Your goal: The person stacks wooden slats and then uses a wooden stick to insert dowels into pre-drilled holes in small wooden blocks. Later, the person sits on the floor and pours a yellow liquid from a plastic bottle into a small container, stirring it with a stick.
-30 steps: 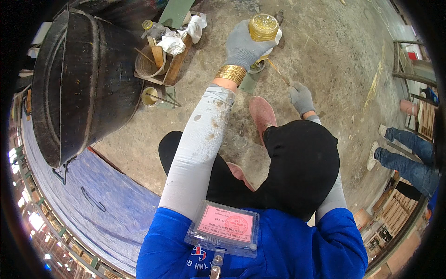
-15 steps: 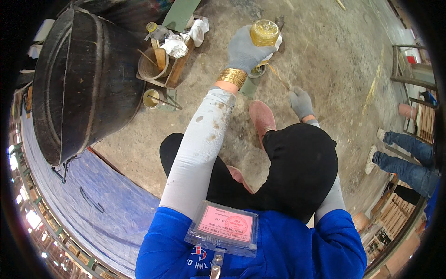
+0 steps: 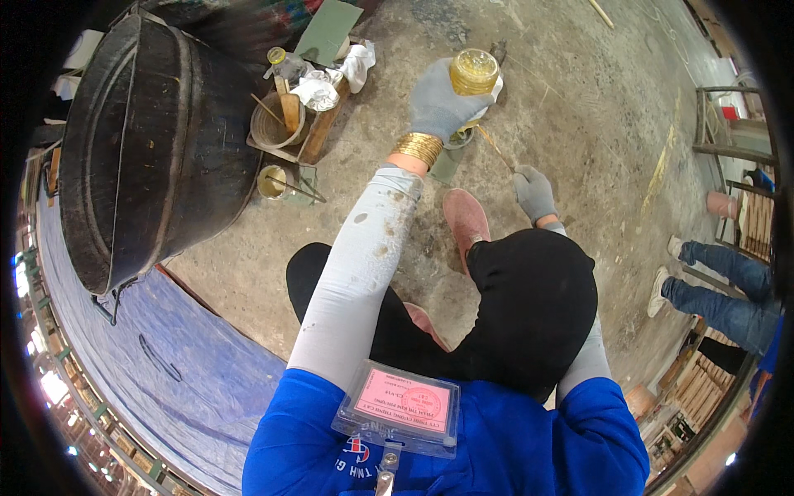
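Note:
My left hand (image 3: pixel 438 101), in a grey glove, grips a clear ribbed bottle (image 3: pixel 474 74) of yellowish liquid, its base toward me. The bottle is tipped, and its neck is mostly hidden behind the hand. Just below it, a small cup (image 3: pixel 459 139) sits on the floor, partly covered by that hand. My right hand (image 3: pixel 534 193), also gloved in grey, is closed around the near end of a thin brown stick (image 3: pixel 496 150). The stick's far end reaches up beside the bottle and cup.
A large black tub (image 3: pixel 165 157) stands at the left. Beside it are a bowl (image 3: pixel 269 132) with a wooden paddle, a small cup of pale paste (image 3: pixel 272 182) and white cloths (image 3: pixel 318 91). A blue tarp (image 3: pixel 198 347) covers floor at lower left. Another person's legs (image 3: pixel 715 289) are at right.
The view has shifted slightly, so the tub-side things appear a little lower and farther right. Both hands keep their holds, and the bottle stays tipped over the cup.

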The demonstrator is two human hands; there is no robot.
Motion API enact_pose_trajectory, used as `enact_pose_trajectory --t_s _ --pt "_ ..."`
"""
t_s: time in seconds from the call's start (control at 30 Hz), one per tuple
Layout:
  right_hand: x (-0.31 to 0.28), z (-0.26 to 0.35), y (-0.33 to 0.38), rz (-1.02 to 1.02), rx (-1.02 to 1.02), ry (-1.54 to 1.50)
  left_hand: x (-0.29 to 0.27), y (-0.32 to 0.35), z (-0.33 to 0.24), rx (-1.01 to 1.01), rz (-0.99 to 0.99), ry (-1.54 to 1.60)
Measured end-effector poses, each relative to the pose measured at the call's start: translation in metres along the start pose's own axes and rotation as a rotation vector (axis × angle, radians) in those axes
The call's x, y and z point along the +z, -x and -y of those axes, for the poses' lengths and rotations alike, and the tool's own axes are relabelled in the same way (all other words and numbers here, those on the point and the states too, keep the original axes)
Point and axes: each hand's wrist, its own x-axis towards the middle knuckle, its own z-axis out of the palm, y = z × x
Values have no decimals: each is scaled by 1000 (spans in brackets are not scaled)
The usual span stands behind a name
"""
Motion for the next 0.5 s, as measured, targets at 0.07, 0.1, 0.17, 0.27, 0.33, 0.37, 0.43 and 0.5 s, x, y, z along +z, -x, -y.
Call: enact_pose_trajectory --t_s 0.07,0.1,0.17,0.27,0.33,0.37,0.43,0.5 --pt "-2 -2 1 -8 7 12 1 0 -4 16 43 16" --pt "-2 1 1 -4 4 13 -1 0 0 20 52 15" --pt "1 10 1 5 2 7 -1 -1 5 42 -12 -5" --pt "0 5 1 -1 19 -6 4 -1 9 25 -33 23" --pt "0 1 0 -6 25 -14 6 -1 8 14 -24 17" --pt "-1 -1 1 -7 24 -15 7 -2 8 17 -18 -6" --pt "-2 2 1 -3 20 -20 7 -2 8 15 -8 -33" --pt "-4 6 2 5 -3 11 7 -3 7 6 4 -36"
